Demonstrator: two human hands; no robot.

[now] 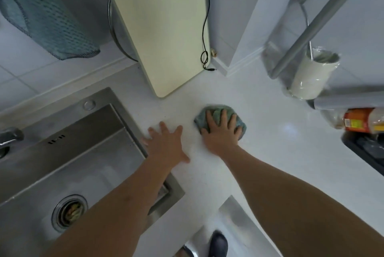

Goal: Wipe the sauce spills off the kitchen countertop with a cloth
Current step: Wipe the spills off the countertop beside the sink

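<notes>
**Wiping in hand: cloth pressed to counter, centre of frame**

Your right hand (221, 130) lies flat on the bunched teal cloth (220, 112), fingers spread and straight, pressing it down onto the white countertop (270, 153) rather than clutching it. The cloth sits just right of centre in the frame, below the lower end of the pale cutting board (164, 28) that leans against the wall. Your left hand (166, 142) rests open on the bare counter just beside it, palm down, fingers splayed, holding nothing; it lies close to the right edge of the steel sink (72, 142) at lower left.

The step in hand is judged to be the wipe itself. No sauce mark can be made out on the surface around the cloth; the picture is soft and the counter glossy, so faint residue may be going unseen.

The next move calls for steady downward pressure and overlapping strokes across the patch. Keep clear of the loose black cable end (209, 69) lying at the board's lower right corner and the wrapped white holder (309, 78) at right.
</notes>
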